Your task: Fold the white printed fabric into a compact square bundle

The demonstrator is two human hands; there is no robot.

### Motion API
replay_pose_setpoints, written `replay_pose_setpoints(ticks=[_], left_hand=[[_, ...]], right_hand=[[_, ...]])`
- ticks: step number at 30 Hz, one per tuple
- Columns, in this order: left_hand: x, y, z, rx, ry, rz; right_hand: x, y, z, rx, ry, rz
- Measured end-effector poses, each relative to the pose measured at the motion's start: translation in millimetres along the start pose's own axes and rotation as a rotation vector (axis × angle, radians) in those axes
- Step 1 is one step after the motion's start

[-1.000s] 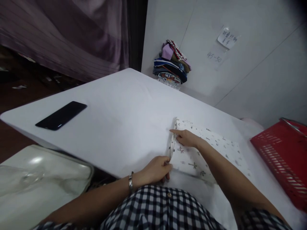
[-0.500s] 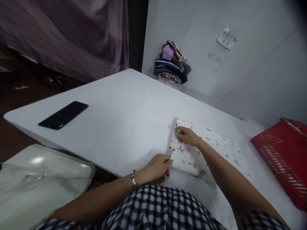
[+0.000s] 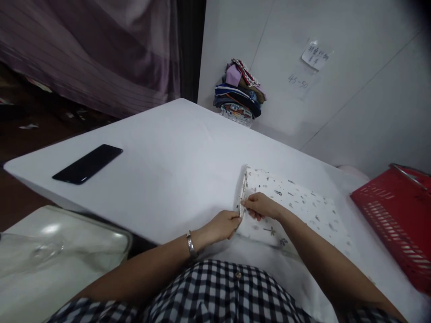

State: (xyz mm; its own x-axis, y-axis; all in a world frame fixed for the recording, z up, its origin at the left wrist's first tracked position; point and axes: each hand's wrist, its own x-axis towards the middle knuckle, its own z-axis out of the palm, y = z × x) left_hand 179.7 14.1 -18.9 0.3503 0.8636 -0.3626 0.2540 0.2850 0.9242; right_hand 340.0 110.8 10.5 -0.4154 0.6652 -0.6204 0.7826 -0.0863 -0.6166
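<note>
A white cloth (image 3: 303, 204) printed with small palm trees and other dark motifs lies folded on the white table (image 3: 175, 157). Its layered left edge faces away from the red basket. My left hand (image 3: 226, 224) pinches that edge near the front corner, fingers closed. Just above it, my right hand (image 3: 261, 205) grips the same edge between thumb and fingers. The two hands are close together. The exact hold of the lower fingers is partly hidden.
A black phone (image 3: 88, 164) lies on the table at the left. The red plastic basket (image 3: 387, 215) stands at the right. A stack of folded clothes (image 3: 238, 92) sits at the back by the wall. A pale, glossy stool or chair seat (image 3: 63, 260) is at lower left.
My right hand has slid along the cloth's left edge toward me, close to my left hand. My left hand has shifted slightly up, still on the edge.
</note>
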Motion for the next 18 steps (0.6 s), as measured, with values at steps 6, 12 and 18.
replay_pose_setpoints(ticks=[6,12,18], left_hand=[[-0.5,-4.5,1.7,-0.007,-0.006,-0.013],[-1.7,-0.8,0.6,0.042,-0.028,-0.011],[-2.8,-1.4,0.4,0.070,-0.032,0.008]], right_hand=[[-4.2,-2.9,3.3,0.027,0.010,-0.028],[-4.8,-4.8,5.4,0.080,0.129,-0.106],[2.3,-5.8,13.8,0.102,0.138,-0.092]])
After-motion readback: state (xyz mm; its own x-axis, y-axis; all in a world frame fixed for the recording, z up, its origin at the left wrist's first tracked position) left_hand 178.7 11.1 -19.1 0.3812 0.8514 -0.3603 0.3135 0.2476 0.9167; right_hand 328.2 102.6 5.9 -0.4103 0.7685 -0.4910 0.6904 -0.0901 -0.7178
